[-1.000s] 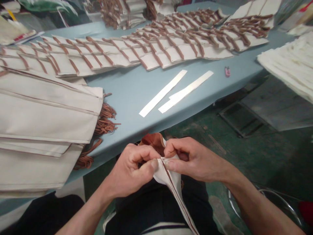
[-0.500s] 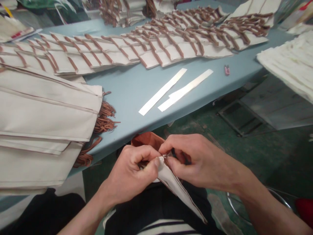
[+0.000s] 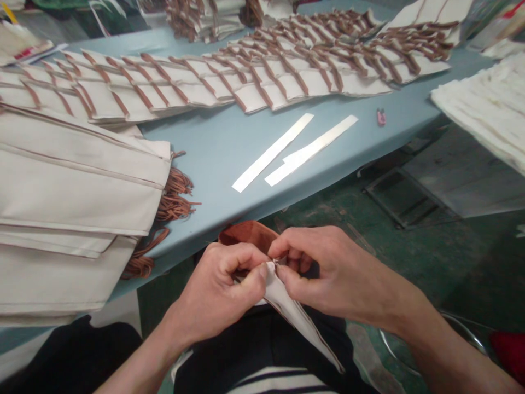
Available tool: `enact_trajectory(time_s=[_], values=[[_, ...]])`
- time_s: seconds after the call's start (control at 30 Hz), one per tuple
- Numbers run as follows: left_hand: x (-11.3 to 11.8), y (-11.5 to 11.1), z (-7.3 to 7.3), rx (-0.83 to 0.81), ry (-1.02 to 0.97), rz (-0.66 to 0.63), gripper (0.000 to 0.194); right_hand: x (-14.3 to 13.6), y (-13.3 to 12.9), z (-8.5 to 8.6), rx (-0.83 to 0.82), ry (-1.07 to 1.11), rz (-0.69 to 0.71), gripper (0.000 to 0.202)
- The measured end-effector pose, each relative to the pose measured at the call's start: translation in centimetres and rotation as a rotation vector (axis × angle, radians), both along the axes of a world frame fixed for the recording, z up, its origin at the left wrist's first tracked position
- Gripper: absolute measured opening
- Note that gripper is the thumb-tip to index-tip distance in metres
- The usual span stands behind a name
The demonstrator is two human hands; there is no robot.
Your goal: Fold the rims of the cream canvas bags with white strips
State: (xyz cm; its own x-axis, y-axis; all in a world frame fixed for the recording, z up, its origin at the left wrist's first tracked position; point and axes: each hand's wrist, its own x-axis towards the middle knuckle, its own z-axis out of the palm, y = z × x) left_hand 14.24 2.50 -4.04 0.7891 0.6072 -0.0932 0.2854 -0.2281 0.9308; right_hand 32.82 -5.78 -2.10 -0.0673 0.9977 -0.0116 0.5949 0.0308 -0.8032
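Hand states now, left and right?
Left hand: closed, pinching the white fabric piece.
Right hand: closed, pinching the same piece.

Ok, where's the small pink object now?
In the head view, the small pink object lies on the blue table, right of the two pale strips.

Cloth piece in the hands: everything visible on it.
The cloth piece is off-white with thin dark brown edging and looks like soft fabric. The left hand and right hand pinch its gathered upper end between thumbs and forefingers. From there it hangs at a slant toward the person's right, tapering to a narrow tip above the dark-clothed lap. Orange-brown material shows just beyond the hands; whether it joins the piece is hidden.
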Motion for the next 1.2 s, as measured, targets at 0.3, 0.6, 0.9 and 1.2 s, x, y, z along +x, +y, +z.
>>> enact_trajectory(time_s=[0.3, 0.6, 0.9, 1.2], values=[[0.0, -0.1, 0.2, 0.002, -0.019, -0.003, 0.031, 0.1, 0.3, -0.1, -0.075, 0.110, -0.010, 0.012], [0.2, 0.1, 0.0, -0.118, -0.059, -0.035, 0.026, -0.2, 0.4, -0.2, -0.120, 0.161, -0.035, 0.009], [-0.5, 0.4, -0.5, -0.217, -0.111, -0.093, 0.025, -0.7, 0.2, 0.3, -0.029, 0.017, -0.048, 0.009], [-0.6, 0.5, -0.6, -0.292, -0.089, -0.100, 0.026, -0.5, 0.3, 0.8, -0.139, 0.127, -0.013, 0.011]])
